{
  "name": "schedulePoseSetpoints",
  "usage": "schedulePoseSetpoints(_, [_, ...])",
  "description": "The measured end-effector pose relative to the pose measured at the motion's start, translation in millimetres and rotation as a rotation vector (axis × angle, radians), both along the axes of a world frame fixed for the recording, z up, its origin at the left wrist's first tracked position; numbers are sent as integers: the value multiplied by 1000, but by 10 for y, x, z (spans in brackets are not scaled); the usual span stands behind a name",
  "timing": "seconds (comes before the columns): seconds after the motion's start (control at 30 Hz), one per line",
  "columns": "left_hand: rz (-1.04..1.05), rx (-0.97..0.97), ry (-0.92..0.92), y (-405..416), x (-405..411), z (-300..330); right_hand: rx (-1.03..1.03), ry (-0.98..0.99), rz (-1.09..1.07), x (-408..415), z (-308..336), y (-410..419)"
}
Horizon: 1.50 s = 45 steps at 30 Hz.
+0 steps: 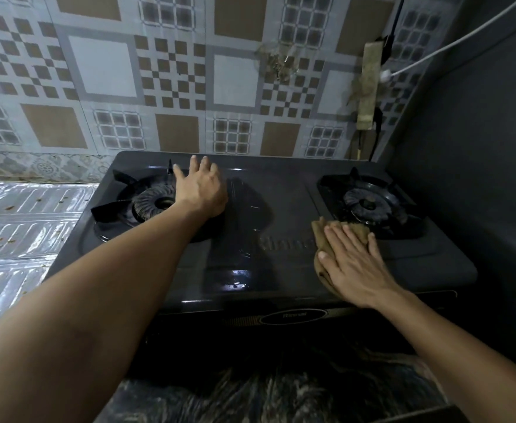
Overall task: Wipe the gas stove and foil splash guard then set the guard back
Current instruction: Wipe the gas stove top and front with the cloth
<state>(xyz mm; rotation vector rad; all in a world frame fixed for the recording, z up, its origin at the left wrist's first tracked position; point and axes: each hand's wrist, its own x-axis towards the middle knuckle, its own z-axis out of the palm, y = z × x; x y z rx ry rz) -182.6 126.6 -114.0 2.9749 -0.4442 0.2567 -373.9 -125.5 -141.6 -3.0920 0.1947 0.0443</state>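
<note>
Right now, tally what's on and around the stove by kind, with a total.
Gas stove: 1
Burners: 2, left burner and right burner
Brown cloth: 1, pressed flat under the right hand
Foil splash guard: 1, lying flat left of the stove, spotted with food bits
Hands: 2, the left hand resting by the left burner
Total: 7

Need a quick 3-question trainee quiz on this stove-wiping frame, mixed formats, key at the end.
1. True or false: the right hand presses a brown cloth flat on the gas stove.
2. Where does the foil splash guard lie? A) upright behind the stove B) flat on the counter left of the stove C) over the right burner
3. Fill in: the left hand rests by the ___ burner.

Key: 1 true; 2 B; 3 left
</note>
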Motion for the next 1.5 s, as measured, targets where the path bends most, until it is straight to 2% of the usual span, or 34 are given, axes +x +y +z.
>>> schedulePoseSetpoints(0.1, [-104, 61, -86, -34, -71, 93, -5, -62, 48, -36, -7, 239])
schedulePoseSetpoints(0.33, [-200, -45, -33, -37, -235, 232, -8, -154, 434, 36, -86, 1372])
schedulePoseSetpoints(0.5, [-320, -55, 52, -160, -392, 286, -23, -184, 466, -82, -116, 1109])
schedulePoseSetpoints(0.63, [-348, -21, 92, -337, -611, 245, -85, -210, 364, -321, -165, 453])
schedulePoseSetpoints(0.83, [-387, 37, 180, -813, -971, 157, -191, -73, 147, -632, -83, -664])
schedulePoseSetpoints(1.03, [-437, 92, 220, -1325, -1292, 65, -73, 22, -163, -729, 26, -1630])
schedulePoseSetpoints(1.2, [-391, 197, 224, -1538, -1567, -2, 20, 80, -240, -603, 63, -1816])
schedulePoseSetpoints(1.27, [-331, 246, 223, -1565, -1623, -39, 36, 29, -241, -606, 41, -1778])
schedulePoseSetpoints(1.4, [-248, 260, 230, -1622, -1719, -94, -32, -242, -159, -869, -194, -1776])
schedulePoseSetpoints(1.43, [-237, 261, 222, -1632, -1736, -98, -16, -283, -196, -903, -244, -1867])
schedulePoseSetpoints(1.5, [-213, 265, 223, -1666, -1755, -129, 148, -262, -355, -924, -201, -2112])
